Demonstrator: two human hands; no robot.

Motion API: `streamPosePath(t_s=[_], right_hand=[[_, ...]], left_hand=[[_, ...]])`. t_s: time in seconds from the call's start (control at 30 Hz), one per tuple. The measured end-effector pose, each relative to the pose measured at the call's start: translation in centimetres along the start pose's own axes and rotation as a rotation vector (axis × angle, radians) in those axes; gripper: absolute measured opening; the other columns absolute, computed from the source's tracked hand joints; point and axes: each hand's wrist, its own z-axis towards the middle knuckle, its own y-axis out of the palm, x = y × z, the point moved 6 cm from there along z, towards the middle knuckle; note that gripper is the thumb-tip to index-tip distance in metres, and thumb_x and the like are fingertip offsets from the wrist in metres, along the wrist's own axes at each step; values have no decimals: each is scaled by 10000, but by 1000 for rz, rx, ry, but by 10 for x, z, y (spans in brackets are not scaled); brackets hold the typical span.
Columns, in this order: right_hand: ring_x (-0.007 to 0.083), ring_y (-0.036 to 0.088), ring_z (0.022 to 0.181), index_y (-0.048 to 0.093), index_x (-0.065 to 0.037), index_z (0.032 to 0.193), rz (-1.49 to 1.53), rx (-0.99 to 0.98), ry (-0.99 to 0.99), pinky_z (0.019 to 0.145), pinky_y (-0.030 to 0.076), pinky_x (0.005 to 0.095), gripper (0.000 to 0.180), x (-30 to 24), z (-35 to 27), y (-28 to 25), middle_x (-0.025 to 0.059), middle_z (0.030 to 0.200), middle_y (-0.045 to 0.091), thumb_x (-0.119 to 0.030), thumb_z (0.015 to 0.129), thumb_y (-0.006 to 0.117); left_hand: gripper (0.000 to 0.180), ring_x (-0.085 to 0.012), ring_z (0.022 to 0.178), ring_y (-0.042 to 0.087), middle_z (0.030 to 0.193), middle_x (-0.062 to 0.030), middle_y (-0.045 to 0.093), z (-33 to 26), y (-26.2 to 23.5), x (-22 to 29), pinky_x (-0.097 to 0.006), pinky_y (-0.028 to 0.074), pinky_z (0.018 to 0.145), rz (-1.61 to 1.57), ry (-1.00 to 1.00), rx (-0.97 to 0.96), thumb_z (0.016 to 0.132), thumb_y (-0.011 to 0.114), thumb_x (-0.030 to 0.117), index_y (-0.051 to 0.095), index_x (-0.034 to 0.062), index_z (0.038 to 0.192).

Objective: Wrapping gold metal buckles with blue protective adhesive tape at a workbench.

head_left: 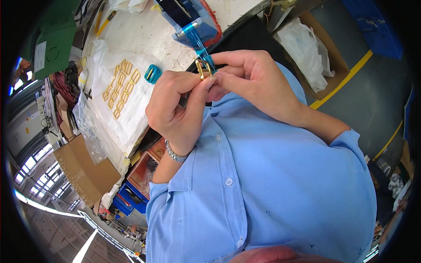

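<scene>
A gold metal buckle (203,70) is held up in front of my chest. My left hand (173,107) pinches its left side between thumb and fingers. A strip of shiny blue tape (196,38) stretches from the tape dispenser (206,24) down to the buckle. My right hand (265,83) is closed on the tape at the buckle's right edge, its thumb close to my left thumb. Fingers hide part of the buckle, so how far the tape covers it cannot be told. A buckle wrapped in blue tape (153,74) lies on the table beside my left hand.
Rows of gold buckles (119,90) lie on a white sheet (137,103) on the worktable (164,55). A cutter with a yellow handle (104,25) is farther back. A cardboard box (335,57) with white plastic stands at right; blue bins (130,197) sit below the table's left end.
</scene>
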Motion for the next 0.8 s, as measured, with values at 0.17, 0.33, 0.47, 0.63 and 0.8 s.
streamPosePath(t_s=[0.17,0.33,0.47,0.63,0.8], right_hand=[[150,790,985,633,101,1443,5,-19,-11,919,631,295,380,1,-1,0,130,1100,811,-19,1086,593],[148,787,992,622,101,1455,-4,-21,-24,929,629,297,391,-1,-2,2,129,1110,810,-13,1083,586],[154,785,1021,578,101,1498,-25,-47,-31,961,621,301,444,2,0,0,133,1135,809,8,1065,605],[178,786,1062,495,97,1569,-79,-38,-83,982,617,310,552,1,1,-2,170,1160,811,35,1038,636],[185,807,921,513,165,1493,-95,-47,-110,841,646,301,551,0,11,-7,195,1021,821,6,1007,718]], left_hand=[[190,-184,715,657,811,-99,724,0,-1,-1,-286,501,637,-33,-10,33,832,888,-76,716,-20,891],[181,-170,710,651,816,-90,723,-4,1,-5,-273,495,635,-30,-23,31,840,882,-76,723,-17,901],[146,-131,717,647,821,-72,731,-6,3,-14,-253,494,637,-81,-134,30,869,862,-70,731,-21,910],[92,-83,734,644,835,-42,742,-1,0,-9,-232,494,648,-167,-279,26,921,834,-46,745,-24,923],[95,-66,746,656,851,-30,750,4,-2,-19,-209,498,675,-221,-375,-20,958,833,19,751,-17,926]])
